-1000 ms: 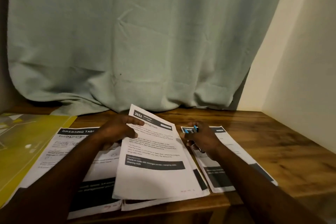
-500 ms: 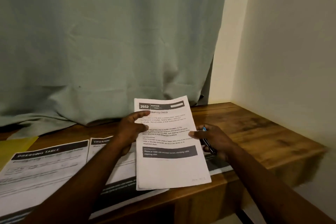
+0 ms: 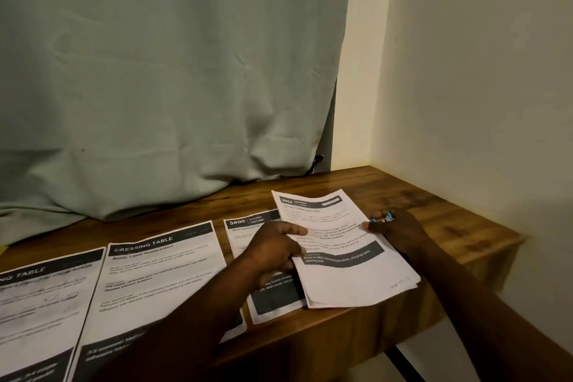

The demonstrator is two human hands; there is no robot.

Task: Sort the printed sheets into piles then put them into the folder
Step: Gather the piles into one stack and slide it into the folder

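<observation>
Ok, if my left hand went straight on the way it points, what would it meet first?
Probably the right hand, its thumb on the opposite edge of the 2652 sheet the left hand grips; depth unclear.

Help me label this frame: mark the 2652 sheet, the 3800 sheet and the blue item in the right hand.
2652 sheet (image 3: 350, 285), head view, blank lower part of the page.
3800 sheet (image 3: 237, 222), head view, on its printed number.
blue item (image 3: 386, 218), head view, its visible blue tip.
</observation>
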